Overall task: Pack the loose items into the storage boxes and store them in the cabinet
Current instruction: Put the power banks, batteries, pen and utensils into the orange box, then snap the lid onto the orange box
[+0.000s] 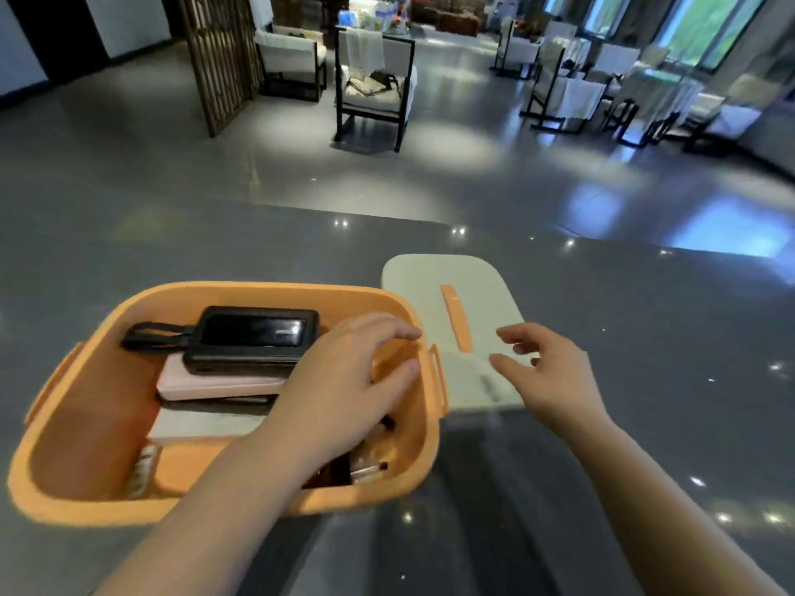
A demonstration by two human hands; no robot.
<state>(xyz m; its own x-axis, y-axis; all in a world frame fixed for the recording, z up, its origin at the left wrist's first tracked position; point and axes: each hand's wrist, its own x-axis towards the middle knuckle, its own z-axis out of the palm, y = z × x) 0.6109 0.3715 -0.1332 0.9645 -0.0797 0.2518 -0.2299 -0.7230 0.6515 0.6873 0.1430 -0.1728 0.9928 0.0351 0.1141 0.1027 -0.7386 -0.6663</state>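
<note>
Orange plastic forms the open storage box (77, 428), which sits on the dark grey glossy surface (602, 303) at the lower left of the head view. Inside it, a black power bank (254, 335) with a strap lies on top of a pink device (215, 382), which rests on a white flat item (202, 423); a few smaller objects lie at the box's near right corner, too blurred to name. The pale grey lid (434, 286) with an orange strip lies flat on the surface just beside the box's right side, touching its handle. The left hand (340, 389) hovers over the right part of the box, fingers spread and curled, its grip released and holding nothing. The right hand (550, 376) reaches over the near end of the lid, fingers open, grip likewise released. Chairs (374, 83) stand on the floor beyond.
</note>
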